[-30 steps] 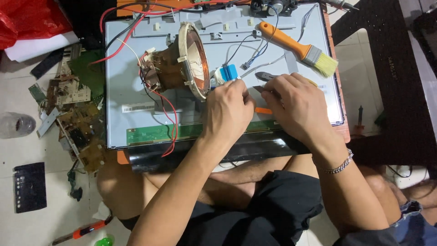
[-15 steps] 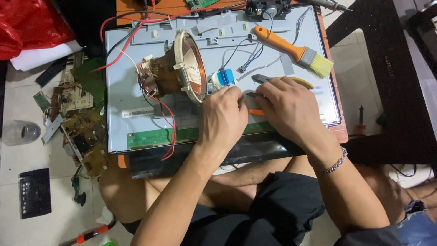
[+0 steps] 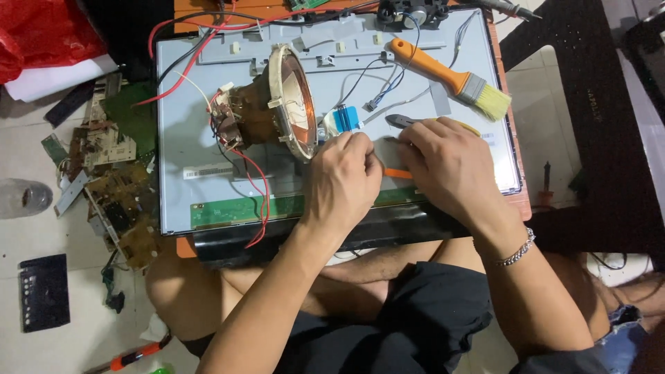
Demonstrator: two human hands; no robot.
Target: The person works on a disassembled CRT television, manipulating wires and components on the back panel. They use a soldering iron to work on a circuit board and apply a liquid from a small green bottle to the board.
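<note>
Both hands are curled up tight side by side on the grey metal back panel: the left hand has its fingers bunched by a small blue and white connector piece, while the right hand is closed over a pair of pliers whose dark tip pokes out on the far side. Can't tell exactly what the left fingertips are pinching. A coppery deflection yoke with red wires sits just left of the hands, and an orange-handled paintbrush lies far right on the panel.
</note>
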